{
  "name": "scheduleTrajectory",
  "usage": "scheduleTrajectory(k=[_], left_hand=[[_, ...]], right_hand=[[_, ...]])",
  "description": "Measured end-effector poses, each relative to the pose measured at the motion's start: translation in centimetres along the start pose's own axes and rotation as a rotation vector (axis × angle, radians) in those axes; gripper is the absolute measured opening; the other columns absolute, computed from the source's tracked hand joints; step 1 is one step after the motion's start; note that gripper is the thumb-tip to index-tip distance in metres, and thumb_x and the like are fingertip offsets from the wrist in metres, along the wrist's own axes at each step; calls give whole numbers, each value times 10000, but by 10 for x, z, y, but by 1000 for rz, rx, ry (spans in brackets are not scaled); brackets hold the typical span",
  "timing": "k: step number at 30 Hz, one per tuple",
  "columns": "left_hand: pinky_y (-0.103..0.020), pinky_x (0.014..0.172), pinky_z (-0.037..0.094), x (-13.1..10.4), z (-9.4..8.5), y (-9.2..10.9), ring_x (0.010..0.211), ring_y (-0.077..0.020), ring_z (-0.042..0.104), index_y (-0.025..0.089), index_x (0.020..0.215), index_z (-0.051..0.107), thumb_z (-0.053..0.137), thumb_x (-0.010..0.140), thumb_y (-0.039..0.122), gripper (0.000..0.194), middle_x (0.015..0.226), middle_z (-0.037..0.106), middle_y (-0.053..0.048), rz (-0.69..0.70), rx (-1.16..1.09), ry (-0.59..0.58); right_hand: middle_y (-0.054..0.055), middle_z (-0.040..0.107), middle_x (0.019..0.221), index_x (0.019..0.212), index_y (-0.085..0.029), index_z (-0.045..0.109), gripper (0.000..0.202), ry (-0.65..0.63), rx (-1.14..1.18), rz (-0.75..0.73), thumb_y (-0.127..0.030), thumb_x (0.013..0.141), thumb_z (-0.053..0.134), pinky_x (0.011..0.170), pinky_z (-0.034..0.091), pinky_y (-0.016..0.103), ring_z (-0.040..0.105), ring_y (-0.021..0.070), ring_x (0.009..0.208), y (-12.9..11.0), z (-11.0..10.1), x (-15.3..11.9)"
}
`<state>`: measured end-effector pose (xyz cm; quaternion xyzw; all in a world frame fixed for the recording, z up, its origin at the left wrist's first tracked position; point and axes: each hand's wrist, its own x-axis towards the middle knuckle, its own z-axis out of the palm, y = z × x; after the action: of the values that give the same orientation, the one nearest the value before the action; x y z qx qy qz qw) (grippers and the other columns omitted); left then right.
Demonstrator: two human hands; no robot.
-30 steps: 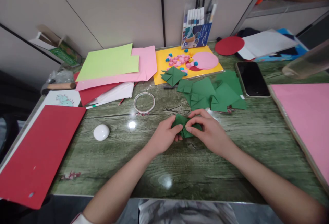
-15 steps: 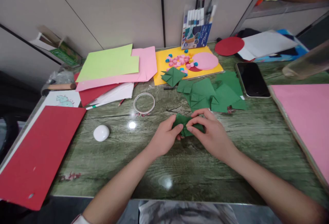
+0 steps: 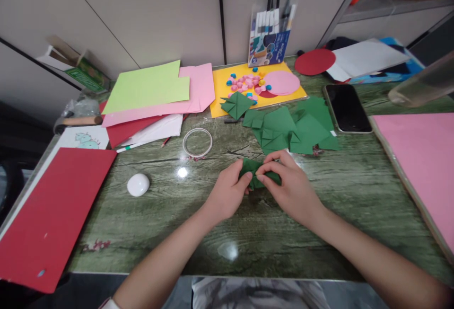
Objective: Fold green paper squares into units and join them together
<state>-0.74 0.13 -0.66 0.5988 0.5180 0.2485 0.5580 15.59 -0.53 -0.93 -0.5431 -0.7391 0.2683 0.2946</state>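
Between my two hands is a folded piece of green paper (image 3: pixel 252 165), held just above the near middle of the table. My left hand (image 3: pixel 227 189) grips its left end, thumb on top. With thumb and forefinger pinched together, my right hand (image 3: pixel 292 183) holds it from the right; the fingers cover much of the paper. Beyond my hands lie more green paper pieces (image 3: pixel 278 122), several of them folded. A pleated green paper piece (image 3: pixel 237 105) sits at the edge of the yellow sheet (image 3: pixel 217 89).
Left of my hands are a roll of tape (image 3: pixel 197 143), a white egg-shaped object (image 3: pixel 138 184) and a red sheet (image 3: pixel 53 214). A phone (image 3: pixel 347 108) and a pink sheet (image 3: pixel 418 167) lie to the right. A marker pack (image 3: pixel 270 39) leans on the wall.
Both hands keep their grip on the green paper, with only slight finger movement. The whole view has shifted a little.
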Motion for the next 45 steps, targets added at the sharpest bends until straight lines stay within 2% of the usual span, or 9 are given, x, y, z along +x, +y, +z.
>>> scheduleTrajectory(k=[8,10,14,20,23,29,35,41,45], left_hand=[[-256,579,429,1,1,-5,589,-116,509,177,802,487,416,852,275,131,707,508,15,2,-22,11],[-255,586,447,1,0,-5,612,-120,524,189,879,501,437,842,270,110,747,522,12,4,-68,36],[-260,622,483,-1,-1,-1,684,-127,555,252,1109,460,486,817,247,293,889,543,1,7,-154,96],[-245,577,480,-2,0,1,639,-120,518,204,852,474,490,811,263,74,725,482,23,23,-230,98],[-235,560,463,-2,1,1,614,-113,516,199,766,441,489,806,254,84,684,458,33,26,-246,100],[-242,575,460,-3,1,1,621,-115,536,201,768,426,468,819,244,78,707,473,31,22,-253,91],[-251,613,468,-3,1,3,663,-124,528,197,772,454,484,795,217,43,728,482,22,15,-309,49],[-231,635,418,-1,-1,3,673,-117,488,200,824,496,572,741,210,113,706,482,33,31,-259,136],[-227,591,389,2,-4,0,627,-112,489,183,760,496,586,752,278,131,656,478,32,11,-326,97]], right_hand=[[45,470,902,778,-180,586,81,23,9,-28,-106,785,555,817,434,330,531,169,883,0,2,0],[46,471,920,789,-187,587,82,38,14,-40,-110,787,558,825,437,336,534,173,902,2,2,1],[58,450,998,821,-200,603,86,87,19,-70,-130,801,556,778,464,327,545,176,914,5,3,1],[48,428,992,813,-224,626,87,207,64,-125,-150,795,583,758,492,332,548,170,890,5,5,-1],[44,433,968,818,-229,630,87,243,57,-151,-156,794,590,742,501,334,546,167,870,5,7,-2],[40,449,942,814,-226,626,91,333,-2,-204,-150,766,625,725,497,328,541,169,862,4,9,-3],[46,468,927,910,-249,578,189,372,-5,-190,-169,751,640,734,505,373,545,193,860,4,10,-4],[58,451,1012,1064,-266,503,408,424,211,-153,-184,706,683,688,529,347,546,192,875,8,14,-4],[37,481,1003,1087,-276,497,462,403,364,-76,-158,688,698,725,527,330,569,165,844,9,16,-4]])
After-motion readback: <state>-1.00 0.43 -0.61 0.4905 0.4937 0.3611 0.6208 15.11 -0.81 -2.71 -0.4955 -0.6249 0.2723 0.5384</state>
